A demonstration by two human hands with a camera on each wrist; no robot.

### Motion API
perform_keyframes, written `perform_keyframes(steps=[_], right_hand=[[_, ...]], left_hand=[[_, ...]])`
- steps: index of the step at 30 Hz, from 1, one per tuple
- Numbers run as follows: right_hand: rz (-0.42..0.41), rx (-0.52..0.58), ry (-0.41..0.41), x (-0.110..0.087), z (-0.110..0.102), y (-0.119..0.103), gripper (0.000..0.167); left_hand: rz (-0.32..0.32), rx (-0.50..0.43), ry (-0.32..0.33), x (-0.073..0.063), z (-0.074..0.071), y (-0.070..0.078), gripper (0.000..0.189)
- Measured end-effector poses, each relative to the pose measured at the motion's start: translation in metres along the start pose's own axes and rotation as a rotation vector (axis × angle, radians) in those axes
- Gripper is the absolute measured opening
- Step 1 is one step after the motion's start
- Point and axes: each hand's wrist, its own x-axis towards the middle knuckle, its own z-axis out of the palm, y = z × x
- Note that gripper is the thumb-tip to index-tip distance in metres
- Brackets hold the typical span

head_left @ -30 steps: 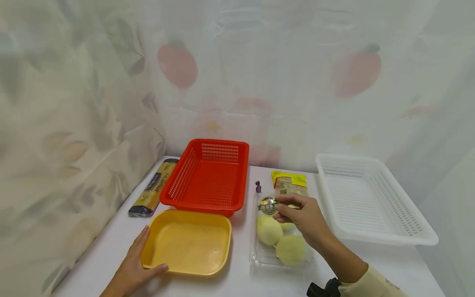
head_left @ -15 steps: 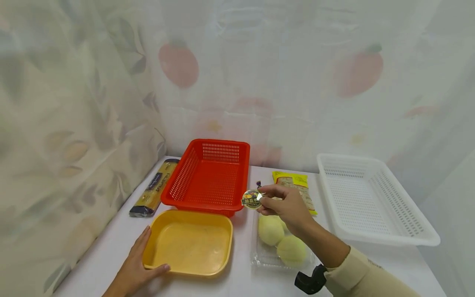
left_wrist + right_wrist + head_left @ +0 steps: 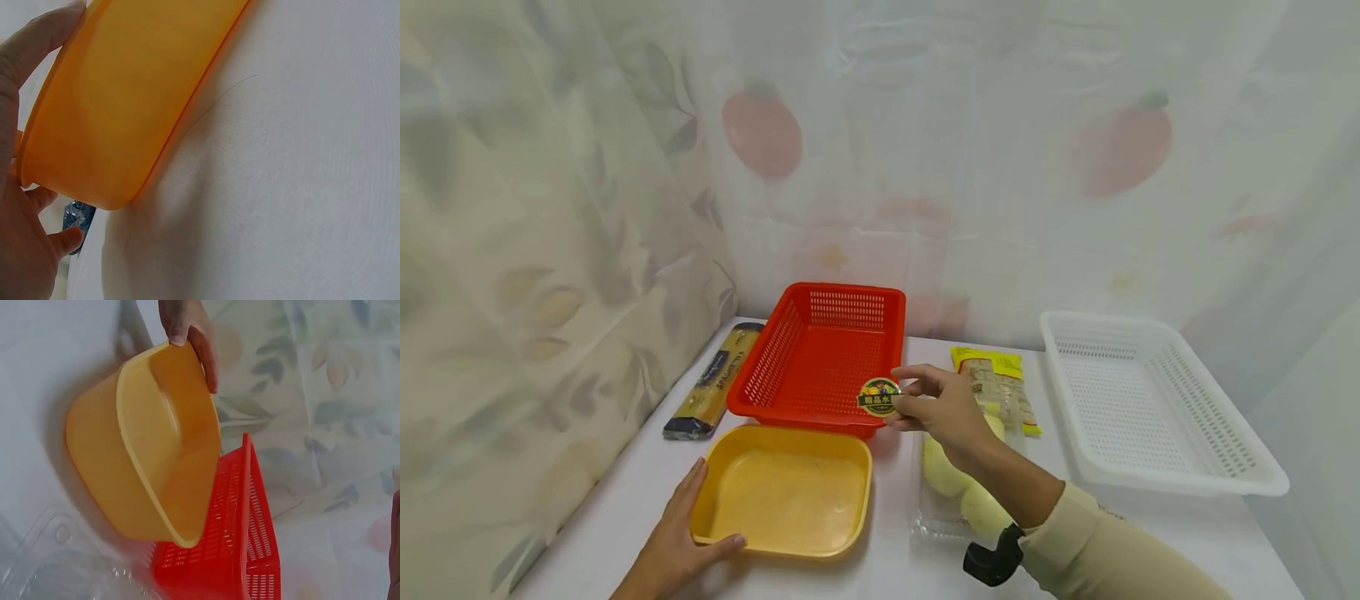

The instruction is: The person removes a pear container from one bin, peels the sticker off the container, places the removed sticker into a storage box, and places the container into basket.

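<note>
A round label (image 3: pixel 875 398) appears over the near right corner of the red basket (image 3: pixel 835 358), pinched in the grip of the right hand (image 3: pixel 942 408), its right edge covered. The left hand (image 3: pixel 672 533), fingers extended, thumb spread, touches the yellow basin (image 3: pixel 782 492), whose outer wall the right wrist view shows. The right forearm (image 3: pixel 1018 487) partly hides a clear tray (image 3: pixel 928 508).

Your right hand (image 3: pixel 942 414) brings the round label (image 3: pixel 877 397) leftward from above the clear pack (image 3: pixel 934 523) to the near edge of the red basket (image 3: pixel 835 354).
</note>
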Motion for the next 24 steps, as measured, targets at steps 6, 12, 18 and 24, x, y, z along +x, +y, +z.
perform_keyframes(steps=[6, 12, 18, 24], right_hand=[[0.019, 0.014, -0.027, 0.006, 0.013, 0.006, 0.035], [0.039, 0.032, -0.051, 0.010, 0.027, 0.014, 0.032], [0.058, 0.069, -0.067, 0.014, 0.043, 0.022, 0.030], [0.084, 0.105, -0.065, 0.016, 0.061, 0.034, 0.029]], left_hand=[[-0.018, -0.003, -0.017, -0.001, -0.001, 0.002, 0.121], [-0.063, 0.004, -0.041, -0.001, -0.001, 0.004, 0.123], [-0.080, -0.003, -0.047, -0.001, -0.002, 0.005, 0.124], [-0.036, -0.021, -0.018, 0.000, -0.001, 0.003, 0.122]])
